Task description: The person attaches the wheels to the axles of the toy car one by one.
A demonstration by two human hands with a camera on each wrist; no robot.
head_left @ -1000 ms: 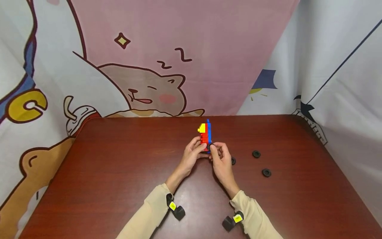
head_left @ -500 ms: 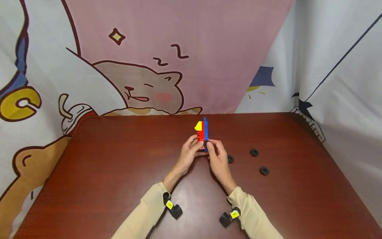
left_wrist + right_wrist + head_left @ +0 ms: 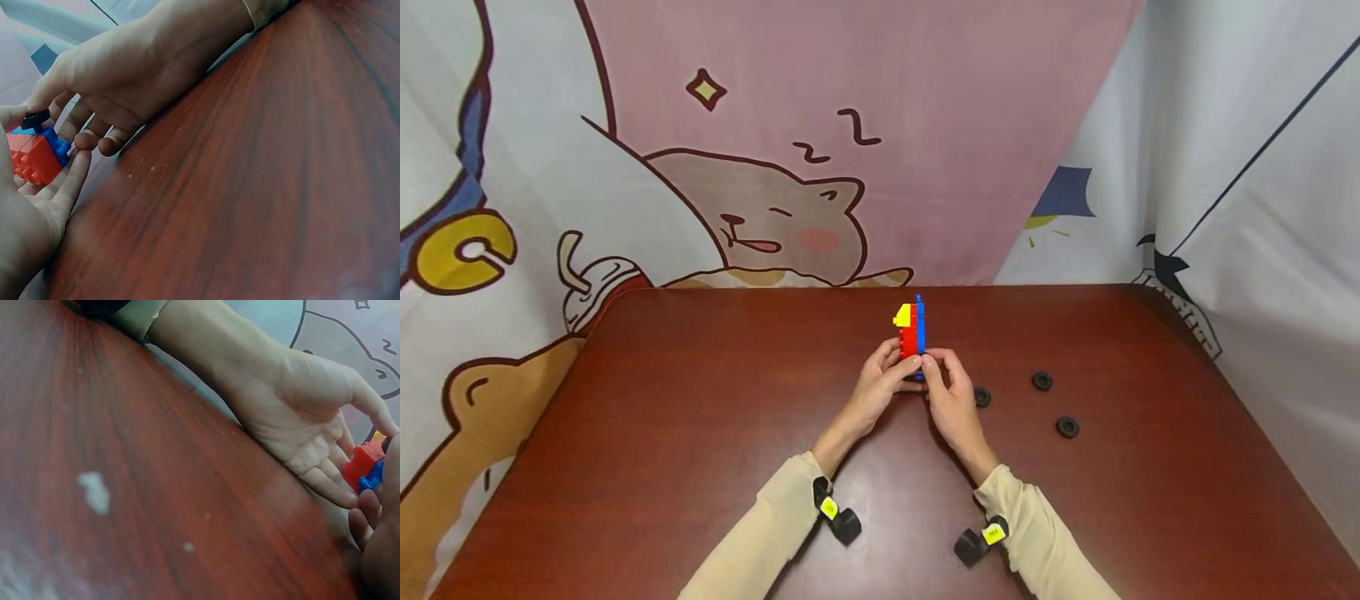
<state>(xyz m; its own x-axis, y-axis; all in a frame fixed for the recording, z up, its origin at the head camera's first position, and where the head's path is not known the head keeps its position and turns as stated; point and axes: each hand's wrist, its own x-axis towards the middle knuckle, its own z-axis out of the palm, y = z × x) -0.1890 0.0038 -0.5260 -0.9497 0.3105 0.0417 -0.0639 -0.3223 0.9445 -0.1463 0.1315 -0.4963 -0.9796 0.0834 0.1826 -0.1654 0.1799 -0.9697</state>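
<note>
A toy brick vehicle, with red bricks, a blue base and a yellow sloped piece, stands on end above the table. My left hand grips its lower end, thumb in front and fingers behind. Against the blue side sits a small black wheel, seen in the left wrist view. My right hand pinches that wheel with thumb and forefinger, its other fingers loosely bent below. Both thumb tips nearly meet there and cover most of the wheel in the head view.
Three loose black wheels lie on the brown wooden table to the right: one wheel beside my right hand, another wheel farther back, a third wheel nearer. A printed curtain hangs behind the table's far edge.
My left thumb has moved right toward the black wheel, and the thumbs now hide more of it. Both hands stay near the same spot; the head view has shifted slightly.
</note>
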